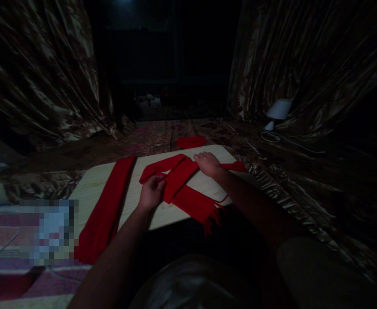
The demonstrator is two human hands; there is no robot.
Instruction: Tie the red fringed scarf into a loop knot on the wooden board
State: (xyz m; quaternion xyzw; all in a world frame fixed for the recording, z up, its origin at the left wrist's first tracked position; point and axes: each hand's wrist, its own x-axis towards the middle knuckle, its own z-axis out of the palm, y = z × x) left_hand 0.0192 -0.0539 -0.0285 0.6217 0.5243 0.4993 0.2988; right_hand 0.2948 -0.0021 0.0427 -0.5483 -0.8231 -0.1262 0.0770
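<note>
**Both hands on a crossed red scarf**

A red fringed scarf (pixel 188 199) lay on a pale wooden board (pixel 92 182), folded over itself so that its bands crossed near the board's middle. The left hand (pixel 152 191) was curled shut on a folded edge at the scarf's 9 o'clock side. The right hand (pixel 209 164) lay flat and open, palm down, pressing the crossing at about 1 o'clock.

The scarf looked soft, light and limp, likely to slump and slide on the smooth wood unless pinned. The folded edges and band ends seemed the best places to hold it, not the loose fringe (pixel 212 216).

The fringed band's long axis ran from 11 o'clock to 5 o'clock, with the fringe hanging over the board's near edge. A thinner run stretched away toward 3 o'clock.

A separate-looking red band (pixel 106 212) lay along the board's 8 o'clock side; the dim light hid whether it joined the scarf. A small red piece (pixel 191 141) sat beyond the board at 12 o'clock, and a white lamp (pixel 278 109) at 2 o'clock.
</note>
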